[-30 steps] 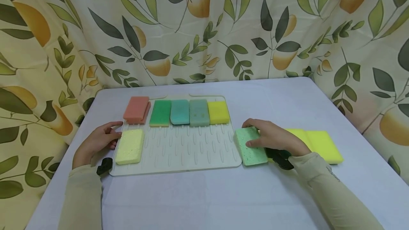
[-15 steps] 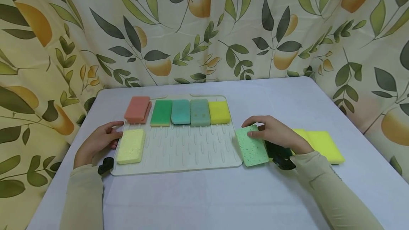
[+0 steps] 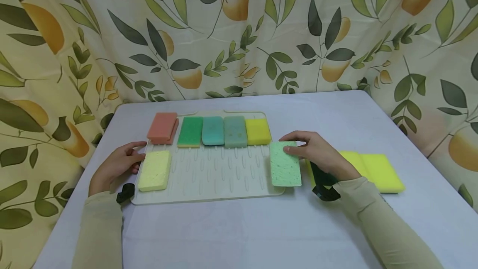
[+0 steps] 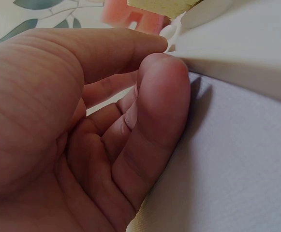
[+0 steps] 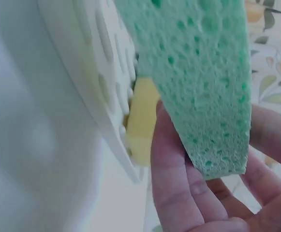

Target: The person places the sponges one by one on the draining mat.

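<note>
A light green sponge (image 3: 285, 164) is pinched by my right hand (image 3: 319, 155), thumb on its face and fingers behind. It is raised and tilted, overlapping the right edge of the white ridged tray (image 3: 216, 177). In the right wrist view its porous side (image 5: 203, 87) fills the upper middle, beside the tray's edge (image 5: 101, 106). My left hand (image 3: 117, 163) holds the tray's left edge with thumb and fingers. In the left wrist view, the fingertips (image 4: 164, 72) meet the tray rim (image 4: 237, 72). Near that hand a pale yellow sponge (image 3: 154, 170) lies on the tray.
Along the tray's back edge lie a dark green sponge (image 3: 190, 132), a teal sponge (image 3: 213, 130), a grey-green sponge (image 3: 235, 132) and a yellow sponge (image 3: 258, 131). Stacked red sponges (image 3: 162, 128) sit at its back left corner. More yellow sponges (image 3: 382, 172) lie right, partly behind my right arm.
My right hand has lifted the light green sponge and carried it left, from beside the tray to over its right edge. The left hand stays at the tray's left edge.
</note>
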`<state>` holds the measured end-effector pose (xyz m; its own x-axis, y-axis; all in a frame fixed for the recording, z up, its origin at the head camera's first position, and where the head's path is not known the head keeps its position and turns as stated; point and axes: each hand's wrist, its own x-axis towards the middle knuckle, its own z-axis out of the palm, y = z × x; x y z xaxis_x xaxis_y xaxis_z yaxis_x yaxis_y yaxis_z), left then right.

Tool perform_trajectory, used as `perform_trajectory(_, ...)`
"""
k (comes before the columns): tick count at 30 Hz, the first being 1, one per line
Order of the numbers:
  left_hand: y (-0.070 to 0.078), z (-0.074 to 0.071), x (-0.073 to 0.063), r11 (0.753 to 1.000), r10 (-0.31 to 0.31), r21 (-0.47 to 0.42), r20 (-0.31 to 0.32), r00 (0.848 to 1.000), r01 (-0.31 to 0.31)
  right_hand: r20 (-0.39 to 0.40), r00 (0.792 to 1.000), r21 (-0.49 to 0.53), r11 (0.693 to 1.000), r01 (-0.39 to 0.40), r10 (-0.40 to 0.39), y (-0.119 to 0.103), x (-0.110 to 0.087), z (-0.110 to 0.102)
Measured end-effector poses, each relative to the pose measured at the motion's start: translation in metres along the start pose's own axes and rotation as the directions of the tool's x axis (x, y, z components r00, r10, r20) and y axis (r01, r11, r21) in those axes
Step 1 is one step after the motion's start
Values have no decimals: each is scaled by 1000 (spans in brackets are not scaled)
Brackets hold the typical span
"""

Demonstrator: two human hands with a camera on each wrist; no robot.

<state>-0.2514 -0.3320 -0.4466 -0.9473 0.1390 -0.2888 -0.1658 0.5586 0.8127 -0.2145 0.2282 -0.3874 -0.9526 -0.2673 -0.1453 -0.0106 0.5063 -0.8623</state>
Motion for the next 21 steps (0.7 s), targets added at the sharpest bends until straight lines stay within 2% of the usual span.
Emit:
perform_trajectory(8,-2,-1,0,1000,-3,0,-5,1000,3,8,1000,75,997,-4,4,-10,6,16)
perform_trajectory(15,-2,0,1,1000,-3,-7,-12,1000,2,30,999,132,991,34,-38,-16,19,33)
perform_trajectory(21,-2,-1,4,1000,3,9,-7,1000,-3,41,998,146,989,31,-38,-21,30,47)
